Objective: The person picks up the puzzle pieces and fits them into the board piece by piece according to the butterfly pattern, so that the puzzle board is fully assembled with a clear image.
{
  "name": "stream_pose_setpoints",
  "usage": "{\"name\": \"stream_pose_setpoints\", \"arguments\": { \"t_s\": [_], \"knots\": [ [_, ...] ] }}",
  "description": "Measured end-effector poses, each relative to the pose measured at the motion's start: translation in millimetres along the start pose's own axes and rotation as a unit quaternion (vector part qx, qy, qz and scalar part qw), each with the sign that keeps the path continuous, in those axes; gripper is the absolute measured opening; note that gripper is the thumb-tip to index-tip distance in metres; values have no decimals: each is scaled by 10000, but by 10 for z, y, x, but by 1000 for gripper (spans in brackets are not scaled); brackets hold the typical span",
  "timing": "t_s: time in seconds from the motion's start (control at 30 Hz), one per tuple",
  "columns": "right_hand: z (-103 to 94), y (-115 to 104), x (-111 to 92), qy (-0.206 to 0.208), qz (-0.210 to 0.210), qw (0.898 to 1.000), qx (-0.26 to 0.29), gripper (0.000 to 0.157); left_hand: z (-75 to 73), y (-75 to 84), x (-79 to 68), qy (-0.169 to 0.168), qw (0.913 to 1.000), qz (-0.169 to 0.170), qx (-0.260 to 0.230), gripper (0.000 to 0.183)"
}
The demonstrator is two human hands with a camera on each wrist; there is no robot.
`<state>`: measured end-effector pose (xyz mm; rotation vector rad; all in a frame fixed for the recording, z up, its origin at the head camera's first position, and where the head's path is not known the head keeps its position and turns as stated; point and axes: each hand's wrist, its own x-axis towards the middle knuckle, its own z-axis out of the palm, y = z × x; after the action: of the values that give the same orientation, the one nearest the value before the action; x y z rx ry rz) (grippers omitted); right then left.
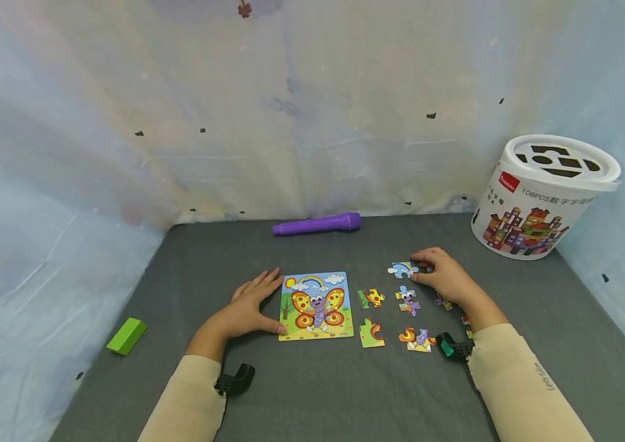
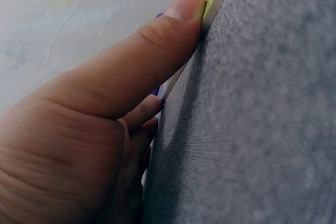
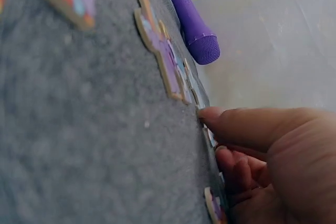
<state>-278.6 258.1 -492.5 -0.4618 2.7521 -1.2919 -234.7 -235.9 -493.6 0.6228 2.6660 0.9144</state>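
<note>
Head view: the right hand point(image 1: 446, 278) pinches the rainbow puzzle piece point(image 1: 401, 269); the left hand point(image 1: 247, 307), thumb and fingers apart, touches the butterfly board point(image 1: 317, 307); behind are a purple toy microphone point(image 1: 317, 224) and block bucket point(image 1: 539, 196).

You see a desk point(image 1: 312, 399) surfaced in rough, matt cloth; your puzzle pieces point(image 1: 409, 301) show wood-like edges, your microphone point(image 1: 317, 225) smooth plastic.

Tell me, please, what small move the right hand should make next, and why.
I would probably have the right hand slide the rainbow piece toward the face piece: the hand touches it, a gap separates the two pieces, and the picture board shows the rainbow above the face.
</note>
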Motion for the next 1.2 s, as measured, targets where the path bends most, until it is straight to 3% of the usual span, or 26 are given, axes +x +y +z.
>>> {"name": "stream_pose_setpoints", "arguments": {
  "t_s": [0.17,0.33,0.6,0.83,1.2],
  "knots": [
    [21,-52,16,3,49,9999,-101,40,-3,7,-4,-4,10000,-4,-7,126],
    [36,-53,15,246,336,9990,140,31,-6,5,2,-11,10000,-12,15,126],
    [29,-113,-3,425,352,9975,447,18,-6,-3,-1,-29,10000,-21,10,127],
    [16,-363,-32,389,169,9976,555,22,1,-3,1,-33,10000,-1,41,126],
    [113,-880,-76,230,-318,9922,1181,21,-1,8,-8,3,10000,-21,13,126]
  ]
}}
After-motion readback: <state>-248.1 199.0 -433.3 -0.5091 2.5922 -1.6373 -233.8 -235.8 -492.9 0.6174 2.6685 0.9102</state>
